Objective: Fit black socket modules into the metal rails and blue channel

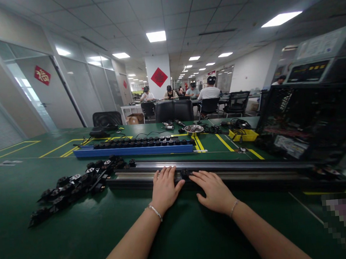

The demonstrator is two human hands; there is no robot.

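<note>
Head cam: long blk metal rail (239,175), shiny inner strip, both hands (165,189) on.

single head-worn view, looking forward and down over both forearms, worktop close below, room stretching far beyond

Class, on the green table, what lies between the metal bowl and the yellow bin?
The head view shows a tangle of black cables between the metal bowl and the yellow bin.

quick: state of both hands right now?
Left hand: open, palm down, fingers over the long metal rail, no visible grip.
Right hand: open, fingertips at the same rail; firm contact can't be told.
</note>
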